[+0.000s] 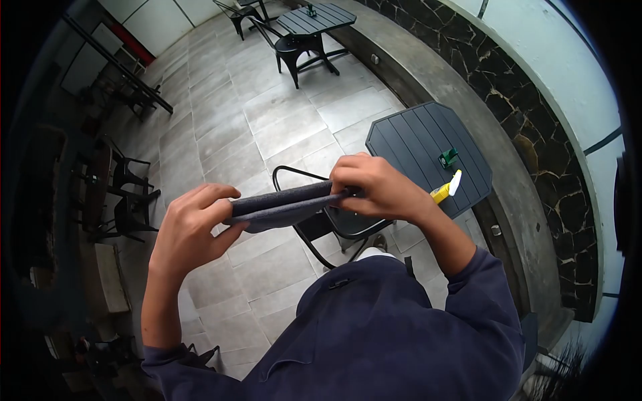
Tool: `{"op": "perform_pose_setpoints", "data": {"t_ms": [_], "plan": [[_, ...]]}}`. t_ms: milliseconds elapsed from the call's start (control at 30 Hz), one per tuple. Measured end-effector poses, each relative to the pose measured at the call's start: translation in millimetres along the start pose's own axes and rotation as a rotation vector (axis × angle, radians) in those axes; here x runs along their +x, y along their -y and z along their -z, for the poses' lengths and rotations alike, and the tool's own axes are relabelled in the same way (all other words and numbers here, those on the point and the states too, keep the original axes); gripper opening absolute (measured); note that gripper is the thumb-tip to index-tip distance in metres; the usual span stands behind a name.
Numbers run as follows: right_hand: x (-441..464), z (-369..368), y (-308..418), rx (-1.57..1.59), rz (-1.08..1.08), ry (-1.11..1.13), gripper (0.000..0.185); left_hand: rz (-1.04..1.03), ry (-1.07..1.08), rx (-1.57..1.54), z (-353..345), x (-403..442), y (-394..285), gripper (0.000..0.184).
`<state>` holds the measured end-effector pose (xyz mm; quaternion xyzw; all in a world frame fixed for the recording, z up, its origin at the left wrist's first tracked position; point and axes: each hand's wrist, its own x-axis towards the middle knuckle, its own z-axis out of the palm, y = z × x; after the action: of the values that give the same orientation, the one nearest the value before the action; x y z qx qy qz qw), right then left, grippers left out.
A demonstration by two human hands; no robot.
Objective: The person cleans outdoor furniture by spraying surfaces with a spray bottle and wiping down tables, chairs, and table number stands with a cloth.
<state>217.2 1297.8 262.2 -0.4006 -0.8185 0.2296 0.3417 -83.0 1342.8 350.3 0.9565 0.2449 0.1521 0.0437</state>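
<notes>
Between the two hands, held at each end, is a folded dark grey cloth (281, 207). Its long axis runs from the left hand (194, 224) across to the right hand (378, 186), rising slightly toward the right — neither hand is nearer, as each touches one end. Left hand: pinching its end, fingers above, thumb beneath. Right hand: also pinching, fingers curled over the other end and partly hiding it.

Appearance of cloth: matt, soft-looking; two layered edges with a narrow dark gap between them, the lower layer paler and sagging a little. Thickness inside the grip cannot be told.

Surroundings: below the right hand, a black chair (353, 224). Beyond the right hand and to its right, a dark slatted table (411, 134) — on it a yellow spray bottle (441, 193) with white head, near a small green object (448, 158).
</notes>
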Motion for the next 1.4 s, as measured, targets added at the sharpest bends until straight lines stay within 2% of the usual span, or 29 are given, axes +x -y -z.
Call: {"op": "perform_pose_setpoints", "data": {"t_ms": [33,100,167,367,467,600,667,733,833,1033,1133,1267,1333,1367,1400], "plan": [[0,2,-4,0.000,-0.011,0.000,0.016,-0.005,0.004,-0.010,-5,1,2,0.023],[0,4,-10,0.195,-0.035,-0.156,0.016,0.156,-0.084,-0.096,-13,4,4,0.022],[-2,9,-13,0.176,-0.065,-0.168,0.015,0.145,-0.127,-0.107,-17,13,2,0.023],[-11,24,-31,0.656,-0.294,-0.193,0.011,0.182,-0.109,0.078,-14,34,-3,0.027],[-13,28,-39,0.602,-0.302,-0.176,0.010,0.150,-0.168,0.015,-16,45,-9,0.027],[-13,30,-48,0.520,-0.248,-0.204,0.011,0.143,-0.241,0.077,-20,56,-13,0.026],[-12,25,-57,0.701,-0.269,-0.266,0.009,0.141,-0.259,0.083,-21,58,-10,0.025],[-11,30,-54,0.632,-0.267,-0.250,0.008,0.203,-0.174,-0.158,-22,56,-3,0.025],[-12,35,-52,0.576,-0.281,-0.218,0.008,0.315,-0.198,-0.304,-24,56,0,0.020],[-14,42,-48,0.615,-0.368,-0.211,0.007,0.349,-0.224,-0.333,-14,55,-5,0.014],[-15,39,-49,0.699,-0.358,-0.255,0.006,0.317,-0.220,-0.250,-13,56,-9,0.014],[-13,40,-51,0.876,-0.365,-0.322,0.009,0.315,-0.242,-0.297,-15,52,-5,0.012],[-11,41,-48,0.914,-0.359,-0.328,0.010,0.298,-0.252,-0.474,-16,47,0,0.026],[-8,44,-43,0.921,-0.360,-0.331,0.010,0.299,-0.254,-0.473,-19,45,0,0.026],[-6,47,-37,0.927,-0.361,-0.333,0.011,0.365,-0.320,-0.633,-21,44,-1,0.039]]}}
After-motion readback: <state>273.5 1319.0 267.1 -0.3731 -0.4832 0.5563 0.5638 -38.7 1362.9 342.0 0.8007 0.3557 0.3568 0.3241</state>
